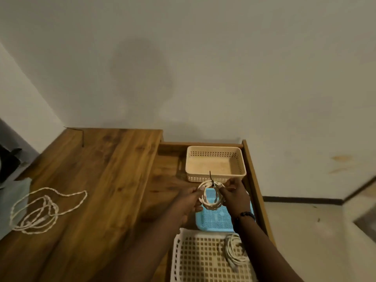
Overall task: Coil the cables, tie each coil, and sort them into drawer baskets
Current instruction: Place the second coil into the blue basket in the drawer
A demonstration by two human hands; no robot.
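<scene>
- The wooden desk top (91,180) takes up most of the left side, with an open drawer (254,180) on its right, running along the wall.
- A white grid basket (199,259) sits at the near end of the drawer, and there's a tied white coil (234,253) lying in its right side.
- A beige basket (215,163) is at the far end of the drawer, nothing in it that I can see.
- A blue mesh basket (215,220) sits between those two, partly hidden under the hands.
- A loose white cable (40,210) is sprawled on the desk top, far left, not coiled.
- The braided white coil (211,196) is held up in the air right over the blue basket, with a dark tie (211,179) sticking up from its top.
- The left hand (189,202) pinches the coil's left side.
- The right hand (234,196) pinches the right side, fingers curled on it. There's a dark beaded bracelet (247,214) on that wrist.
</scene>
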